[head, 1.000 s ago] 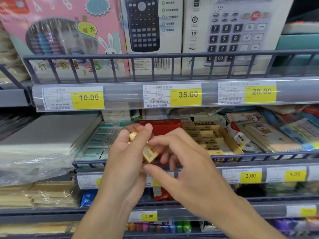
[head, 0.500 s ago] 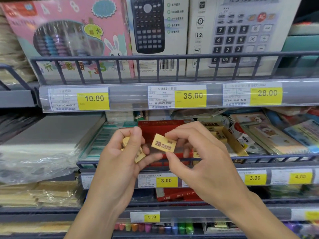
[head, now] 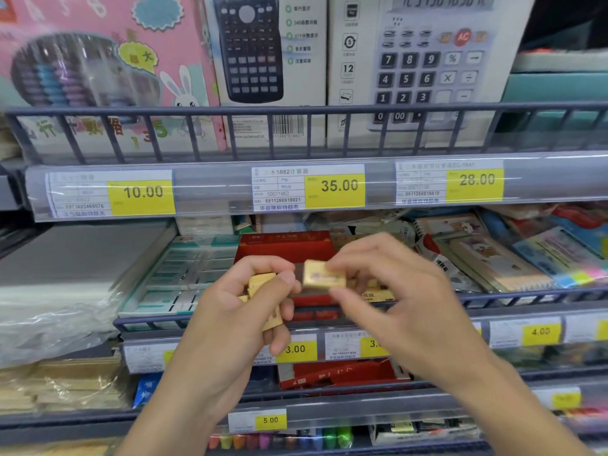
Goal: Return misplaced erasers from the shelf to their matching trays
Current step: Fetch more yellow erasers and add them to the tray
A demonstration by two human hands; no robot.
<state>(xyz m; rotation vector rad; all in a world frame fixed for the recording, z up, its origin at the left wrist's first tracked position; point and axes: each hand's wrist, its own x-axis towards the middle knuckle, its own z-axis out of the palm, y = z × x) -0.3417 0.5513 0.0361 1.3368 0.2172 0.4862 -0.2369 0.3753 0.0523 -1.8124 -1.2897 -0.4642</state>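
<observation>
Right hand (head: 391, 301) pinching a small yellow rectangular paper-sleeved eraser (head: 324, 275) between thumb and fingertips, left hand (head: 243, 320) curled round several matching yellow erasers (head: 260, 284), both near the red cardboard tray (head: 286, 246) on the grey wire shelf (head: 526, 296).

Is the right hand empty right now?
No, the right hand pinches a single yellow eraser between thumb and fingers, in front of the red tray.

Both forearms are showing bare up to the frame edge, no sleeves, watch or rings; left hand (head: 230, 320) and right hand (head: 398, 311) are looking ungloved, nails prob. short, tho blurred.
</observation>
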